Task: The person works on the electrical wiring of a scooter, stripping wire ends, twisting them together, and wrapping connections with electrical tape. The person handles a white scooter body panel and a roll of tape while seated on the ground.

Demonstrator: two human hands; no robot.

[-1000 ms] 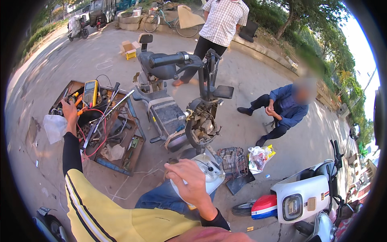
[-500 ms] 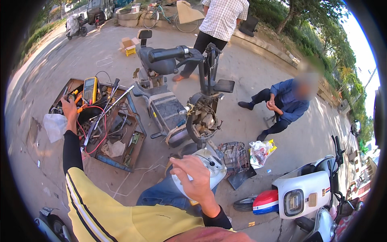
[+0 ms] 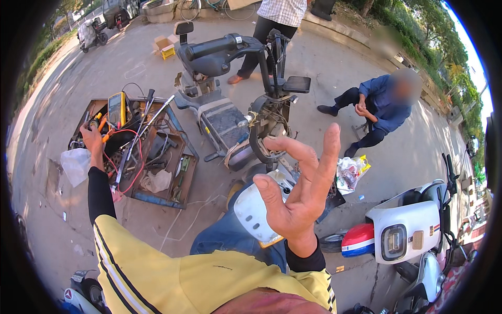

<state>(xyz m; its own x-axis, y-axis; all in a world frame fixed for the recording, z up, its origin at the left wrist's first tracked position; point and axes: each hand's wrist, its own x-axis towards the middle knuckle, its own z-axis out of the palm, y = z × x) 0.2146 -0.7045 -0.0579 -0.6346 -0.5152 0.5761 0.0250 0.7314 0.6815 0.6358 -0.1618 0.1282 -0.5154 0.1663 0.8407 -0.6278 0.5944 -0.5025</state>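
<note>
My left hand (image 3: 93, 138) reaches into the far-left part of a metal toolbox (image 3: 157, 199), its fingers curled at a small round dark thing that I cannot make out. Close by lie a yellow multimeter (image 3: 116, 109) with a red lead, orange-handled pliers (image 3: 102, 122) and long metal rods. My right hand (image 3: 300, 196) is raised in front of me, empty, its thumb and fingers apart. Behind it, a white plastic panel (image 3: 256, 212) with oval holes rests by my knees. Beyond stands an electric scooter (image 3: 222, 118), its front stripped and wires exposed.
A person in blue (image 3: 389, 104) sits at the right; another in a checked shirt (image 3: 282, 11) stands behind the scooter. A plastic bag (image 3: 351, 172) lies on the ground. A white scooter (image 3: 405, 233) is parked at the right. A cardboard box (image 3: 165, 47) sits farther back.
My right hand has risen and moved right, its fingers spreading. My left hand stays in the toolbox. The view has shifted a little.
</note>
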